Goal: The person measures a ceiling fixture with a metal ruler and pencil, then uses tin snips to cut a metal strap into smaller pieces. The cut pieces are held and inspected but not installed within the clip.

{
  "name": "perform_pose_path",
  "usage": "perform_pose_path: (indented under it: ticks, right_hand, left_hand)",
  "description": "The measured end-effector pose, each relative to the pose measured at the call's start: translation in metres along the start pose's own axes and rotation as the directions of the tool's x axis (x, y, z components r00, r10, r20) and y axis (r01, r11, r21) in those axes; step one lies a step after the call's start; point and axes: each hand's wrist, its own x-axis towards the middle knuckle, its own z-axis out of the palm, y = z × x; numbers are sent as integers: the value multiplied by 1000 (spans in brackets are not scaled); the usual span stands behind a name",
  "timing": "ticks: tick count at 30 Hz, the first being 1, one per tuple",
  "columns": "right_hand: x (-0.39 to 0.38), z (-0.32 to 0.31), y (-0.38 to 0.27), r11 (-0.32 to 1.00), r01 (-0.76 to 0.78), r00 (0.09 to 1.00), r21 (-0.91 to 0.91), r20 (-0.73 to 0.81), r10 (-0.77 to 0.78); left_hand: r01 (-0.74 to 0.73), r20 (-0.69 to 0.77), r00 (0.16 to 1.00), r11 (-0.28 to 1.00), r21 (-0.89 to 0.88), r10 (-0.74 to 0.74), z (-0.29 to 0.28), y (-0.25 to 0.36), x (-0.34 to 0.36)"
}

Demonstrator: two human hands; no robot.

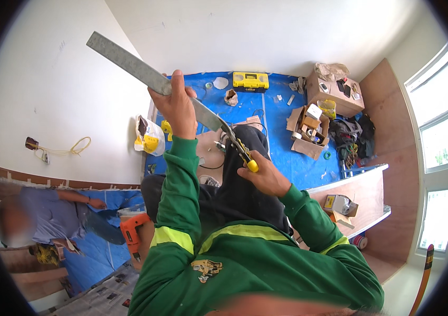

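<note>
My left hand [178, 110] is closed around a long, flat grey metal strip [126, 62], raised in front of me. The strip slants from the upper left down to the right, its far end pointing at the white wall. In my right hand [267, 176] is a pair of tin snips [244, 150] with yellow and black handles. Their jaws meet the near end of the strip, just above my dark-trousered knee. Whether the blades are closed on the metal, I cannot tell.
Blue sheeting [282, 158] covers the floor, with a yellow toolbox [250, 81] by the wall. An open cardboard box [304, 147] of goods stands to the right, near a wooden bench [368, 192]. An orange drill [132, 235] lies at left, near another person [58, 216].
</note>
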Motion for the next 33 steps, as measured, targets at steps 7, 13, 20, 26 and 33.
perform_pose_path:
  ticks: [7, 13, 20, 26, 33]
  right_hand:
    - [9, 10, 18, 993, 88, 988, -79, -116, -97]
    - [22, 21, 30, 997, 49, 990, -53, -129, -55]
    - [44, 32, 34, 999, 40, 974, -20, -222, -44]
    - [38, 21, 15, 995, -90, 983, -50, -168, 81]
    - [27, 26, 1, 967, -183, 961, -178, -239, 138]
  left_hand:
    - [-67, 121, 990, 994, -88, 78, 10, -7, 0]
    - [-31, 124, 991, 996, -87, 41, 0, -32, 11]
    - [-27, 98, 995, 999, -38, 31, 12, -64, 36]
    - [-31, 76, 996, 997, -69, 36, 6, -57, 28]
    - [-43, -23, 999, 990, -131, 41, -10, -37, 17]
